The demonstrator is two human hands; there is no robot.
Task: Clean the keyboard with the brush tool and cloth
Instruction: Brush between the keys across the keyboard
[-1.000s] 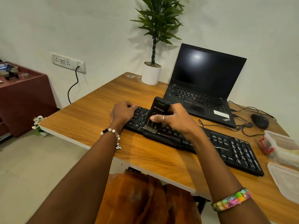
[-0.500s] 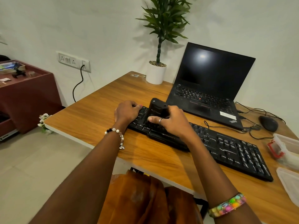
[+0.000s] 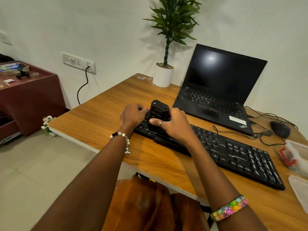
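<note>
Both forearms reach forward from the bottom of the frame and meet near its centre, over the left end of the black keyboard [image 3: 221,150], which lies slantwise on the wooden table [image 3: 103,114] from centre toward lower right.

The right hand [image 3: 174,125] is curled round the black brush tool [image 3: 157,110], thumb laid across its front face and the other fingers wrapped behind it. The tool stands nearly upright with its lower end down on the keys; the bristles are hidden behind the hand. A ring sits on one finger, and a bright beaded bangle circles the wrist at lower right.

The left hand [image 3: 133,115] is bent into a loose fist, knuckles up, pressing on the keyboard's left corner just beside the tool. Whether the fingertips hook anything beneath cannot be told. A pearl bracelet hangs from that wrist.

Behind the keyboard, an open laptop [image 3: 220,90] with a dark screen stands at upper right.
</note>
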